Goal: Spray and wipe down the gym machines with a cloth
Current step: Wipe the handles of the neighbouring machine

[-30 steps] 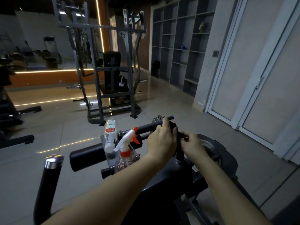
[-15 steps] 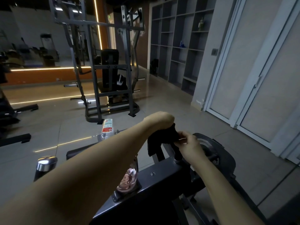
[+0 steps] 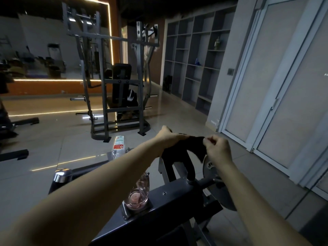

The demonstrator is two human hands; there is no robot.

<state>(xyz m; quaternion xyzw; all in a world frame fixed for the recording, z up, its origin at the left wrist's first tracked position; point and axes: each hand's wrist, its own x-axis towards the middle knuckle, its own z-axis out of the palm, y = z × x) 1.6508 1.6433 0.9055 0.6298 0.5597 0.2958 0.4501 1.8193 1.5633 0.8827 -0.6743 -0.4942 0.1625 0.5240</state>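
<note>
- The cloth (image 3: 193, 147) is one piece of black, soft fabric. It hangs limp and creased over the top of a black upright handle that rises from the machine frame (image 3: 177, 203).
- The machine frame is a dark, matt, flat-faced metal beam with a small round bolt head on its top face.
- The left hand (image 3: 168, 137) reaches across above the frame, wrist bent and knuckles up. Its grip is closed down over the cloth's left end, with the fingertips hidden beneath.
- The right hand (image 3: 219, 148) is held just right of the frame's upright, fingers curled. Its grip is a tight pinch of thumb and forefinger on the cloth's right edge.
- There are two bottles. One clear plastic spray bottle (image 3: 138, 194) with pinkish liquid stands on the frame's left end, its top hidden behind the left forearm. One white bottle with a red label (image 3: 118, 145) is beyond the frame.
- One rounded chrome cap (image 3: 62, 174) tops a black bar left of the frame.
</note>
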